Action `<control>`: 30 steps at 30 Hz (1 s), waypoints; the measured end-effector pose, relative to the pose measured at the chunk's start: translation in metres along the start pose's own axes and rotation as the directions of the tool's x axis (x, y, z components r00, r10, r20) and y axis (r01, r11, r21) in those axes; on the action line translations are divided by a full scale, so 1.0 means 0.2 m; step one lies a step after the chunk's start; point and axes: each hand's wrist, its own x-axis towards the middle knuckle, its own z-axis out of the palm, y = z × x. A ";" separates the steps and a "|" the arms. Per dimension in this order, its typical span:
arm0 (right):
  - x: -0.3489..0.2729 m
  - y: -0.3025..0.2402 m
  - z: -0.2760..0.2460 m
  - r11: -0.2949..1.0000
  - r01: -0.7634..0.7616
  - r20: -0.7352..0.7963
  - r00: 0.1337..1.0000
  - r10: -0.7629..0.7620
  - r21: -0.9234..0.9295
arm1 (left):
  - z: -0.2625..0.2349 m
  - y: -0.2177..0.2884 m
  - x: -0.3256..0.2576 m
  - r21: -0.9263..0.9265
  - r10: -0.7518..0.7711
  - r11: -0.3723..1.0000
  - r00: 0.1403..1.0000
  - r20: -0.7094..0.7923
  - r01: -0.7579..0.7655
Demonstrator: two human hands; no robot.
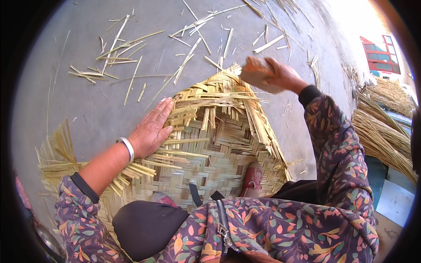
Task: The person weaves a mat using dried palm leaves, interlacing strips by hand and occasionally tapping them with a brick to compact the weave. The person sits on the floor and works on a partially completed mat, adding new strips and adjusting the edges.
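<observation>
A woven mat of flat yellow reed strips (219,144) lies on the grey ground under my knees. My left hand (151,129) rests flat on its left edge, fingers together, pressing on the loose strip ends. My right hand (274,74) is raised over the mat's far corner and grips a small tan block (256,72), blurred by motion. A silver bracelet (128,149) sits on my left wrist. My red shoe (252,179) rests on the mat's near right part.
Loose reed scraps (118,52) are scattered over the concrete ground (79,105) at the back. Bundles of long reeds (381,131) lie at the right. A red-framed structure (379,52) stands at the far right.
</observation>
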 end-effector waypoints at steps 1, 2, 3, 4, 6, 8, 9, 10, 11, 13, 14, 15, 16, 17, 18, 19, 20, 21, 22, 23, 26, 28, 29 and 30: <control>0.11 -0.05 -0.05 0.999 0.029 -0.021 0.999 -0.028 0.018 | -0.01 -0.01 0.02 0.050 -0.013 0.999 0.999 0.035 0.011; 0.21 -0.12 -0.10 0.991 0.101 -0.030 0.995 -0.099 0.082 | -0.01 -0.03 0.04 0.113 -0.021 0.994 0.998 0.050 0.016; 0.32 -0.19 -0.13 0.981 0.141 -0.021 0.990 -0.140 0.130 | -0.03 -0.05 0.05 0.146 0.031 0.989 0.999 0.014 -0.033; 0.42 -0.26 -0.16 0.965 0.211 -0.034 0.978 -0.208 0.158 | -0.04 -0.08 0.08 0.188 0.038 0.981 0.999 0.030 -0.043; 0.59 -0.41 -0.19 0.941 0.296 -0.016 0.954 -0.298 0.166 | -0.07 -0.14 0.12 0.291 0.073 0.955 0.997 -0.018 -0.064; 0.66 -0.53 -0.16 0.907 0.385 0.041 0.917 -0.396 0.170 | -0.07 -0.19 0.14 0.317 0.039 0.947 0.998 0.058 -0.056; 0.69 -0.56 -0.18 0.914 0.394 0.011 0.918 -0.397 0.101 | -0.09 -0.25 0.20 0.386 0.077 0.919 0.997 0.028 -0.081; 0.69 -0.60 -0.16 0.894 0.441 0.013 0.896 -0.443 0.075 | -0.09 -0.26 0.20 0.398 0.076 0.913 0.995 0.058 -0.093; 0.67 -0.62 -0.15 0.883 0.467 0.061 0.881 -0.468 0.041 | -0.07 -0.28 0.21 0.412 0.081 0.905 0.994 0.072 -0.103; 0.64 -0.66 -0.13 0.856 0.516 -0.011 0.856 -0.517 -0.030 | -0.06 -0.31 0.21 0.432 0.083 0.895 0.992 0.093 -0.115; 0.62 -0.68 -0.12 0.847 0.529 -0.028 0.847 -0.531 -0.060 | -0.04 -0.33 0.21 0.452 0.087 0.883 0.991 0.099 -0.122; 0.60 -0.69 -0.10 0.841 0.535 -0.056 0.840 -0.540 -0.083 | -0.02 -0.34 0.21 0.475 0.075 0.871 0.991 0.113 -0.120; 0.57 -0.69 -0.09 0.823 0.556 -0.075 0.821 -0.565 -0.112 | 0.00 -0.34 0.20 0.503 0.078 0.855 0.989 0.124 -0.130; 0.55 -0.71 -0.05 0.813 0.563 -0.088 0.811 -0.578 -0.148 | 0.03 -0.36 0.20 0.534 0.064 0.836 0.989 0.136 -0.128; 0.52 -0.72 -0.02 0.783 0.591 -0.123 0.777 -0.617 -0.193 | 0.05 -0.36 0.20 0.552 0.095 0.822 0.989 0.116 -0.144; 0.52 -0.75 0.01 0.769 0.593 -0.135 0.764 -0.631 -0.238 | 0.06 -0.40 0.21 0.592 0.057 0.794 0.987 0.150 -0.136; 0.50 -0.75 0.04 0.767 0.580 -0.138 0.766 -0.628 -0.275 | 0.09 -0.40 0.21 0.626 0.064 0.766 0.987 0.149 -0.144; 0.49 -0.76 0.07 0.787 0.547 -0.144 0.787 -0.600 -0.285 | 0.10 -0.42 0.22 0.661 0.071 0.735 0.987 0.144 -0.149; 0.49 -0.77 0.10 0.795 0.532 -0.164 0.791 -0.589 -0.291 | 0.12 -0.44 0.22 0.629 0.070 0.763 0.986 0.150 -0.150; 0.49 -0.76 0.10 0.797 0.529 -0.214 0.776 -0.593 -0.292 | 0.12 -0.45 0.21 0.613 0.086 0.776 0.987 0.135 -0.151; 0.49 -0.75 0.13 0.795 0.528 -0.199 0.780 -0.593 -0.297 | 0.15 -0.49 0.20 0.654 0.182 0.728 0.978 0.100 -0.203; 0.48 -0.75 0.13 0.795 0.536 -0.201 0.777 -0.596 -0.285 | 0.17 -0.50 0.20 0.718 0.323 0.631 0.941 0.101 -0.294; 0.48 -0.76 0.12 0.799 0.534 -0.200 0.781 -0.591 -0.277 | 0.18 -0.51 0.20 0.691 0.326 0.645 0.936 0.137 -0.326; 0.48 -0.76 0.11 0.803 0.533 -0.194 0.787 -0.586 -0.266 | 0.19 -0.51 0.20 0.659 0.328 0.663 0.929 0.172 -0.356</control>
